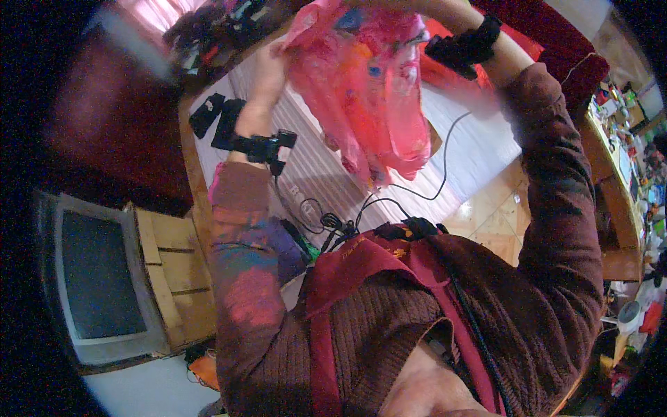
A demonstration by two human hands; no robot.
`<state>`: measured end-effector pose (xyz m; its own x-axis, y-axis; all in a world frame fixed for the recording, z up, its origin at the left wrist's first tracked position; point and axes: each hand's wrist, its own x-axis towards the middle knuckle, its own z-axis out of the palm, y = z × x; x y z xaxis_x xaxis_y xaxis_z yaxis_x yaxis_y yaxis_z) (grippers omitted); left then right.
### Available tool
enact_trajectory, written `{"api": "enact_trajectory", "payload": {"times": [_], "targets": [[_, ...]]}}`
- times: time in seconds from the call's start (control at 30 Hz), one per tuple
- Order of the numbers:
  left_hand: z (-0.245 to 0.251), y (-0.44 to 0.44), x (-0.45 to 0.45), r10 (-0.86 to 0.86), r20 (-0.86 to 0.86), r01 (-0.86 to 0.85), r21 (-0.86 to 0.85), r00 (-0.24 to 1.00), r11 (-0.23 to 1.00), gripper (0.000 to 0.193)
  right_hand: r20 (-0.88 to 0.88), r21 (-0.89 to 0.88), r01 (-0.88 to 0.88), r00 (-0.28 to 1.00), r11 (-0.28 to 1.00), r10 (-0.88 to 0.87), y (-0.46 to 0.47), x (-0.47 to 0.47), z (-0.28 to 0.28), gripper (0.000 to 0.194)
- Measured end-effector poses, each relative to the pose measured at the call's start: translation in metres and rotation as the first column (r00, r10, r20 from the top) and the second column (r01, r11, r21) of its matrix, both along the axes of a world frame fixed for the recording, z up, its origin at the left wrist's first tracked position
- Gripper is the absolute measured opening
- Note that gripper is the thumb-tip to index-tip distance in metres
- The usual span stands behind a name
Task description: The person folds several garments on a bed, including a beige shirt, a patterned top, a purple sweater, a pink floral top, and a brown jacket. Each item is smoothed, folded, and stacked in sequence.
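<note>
A pink, partly see-through bag or cloth (359,99) hangs in front of me, blurred, with orange and blue patches on it. My left hand (269,65), also blurred, grips its upper left edge. At the top rim, over the pink thing, my right hand (435,6) is mostly cut off by the picture's edge, so its fingers are hidden. Each wrist wears a black band: a strapped device (268,147) on the left, a bunched band (466,47) on the right. Below hangs a table covered with a pale striped cloth (323,177).
Dark cables (333,221) run from my waist over the striped cloth. Bright red material (453,78) lies beyond the right forearm. A boxy television (99,276) stands at left beside a wooden drawer unit (177,271). Cluttered shelving (625,156) lines the right side.
</note>
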<state>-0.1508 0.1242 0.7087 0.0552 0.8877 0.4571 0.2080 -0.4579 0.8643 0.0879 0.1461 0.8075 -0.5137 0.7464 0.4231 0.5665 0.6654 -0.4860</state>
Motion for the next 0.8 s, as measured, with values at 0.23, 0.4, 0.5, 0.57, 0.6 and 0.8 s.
{"api": "enact_trajectory", "payload": {"times": [0.23,0.4,0.5,0.57,0.6,0.8], "targets": [[0.049,0.001,0.015,-0.455,-0.167,0.456,-0.032,0.875,0.889,0.04,0.014,-0.008,-0.104,0.994,0.995,0.104,-0.002,0.016,-0.004,0.032],[0.053,-0.028,0.081,-0.493,0.028,0.493,0.0,0.87,0.87,0.027,-0.049,0.21,-0.174,0.981,0.962,0.188,-0.02,0.007,-0.016,0.031],[0.067,-0.044,0.092,-0.425,-0.023,0.418,-0.139,0.905,0.898,0.02,-0.351,0.018,-0.16,0.923,0.987,0.157,-0.034,0.037,-0.028,0.03],[0.082,-0.049,0.089,-0.508,-0.122,0.512,0.002,0.853,0.859,0.023,-0.462,0.017,-0.326,0.836,0.945,0.296,-0.04,0.054,-0.053,0.03],[0.088,-0.051,0.087,-0.518,0.021,0.517,-0.11,0.855,0.849,0.026,-0.456,0.075,-0.389,0.806,0.918,0.378,-0.043,0.06,-0.074,0.032],[0.143,-0.065,0.066,-0.631,0.182,0.65,-0.063,0.754,0.758,0.019,-0.381,-0.504,-0.348,0.911,0.79,0.158,-0.058,0.056,-0.191,0.071]]}}
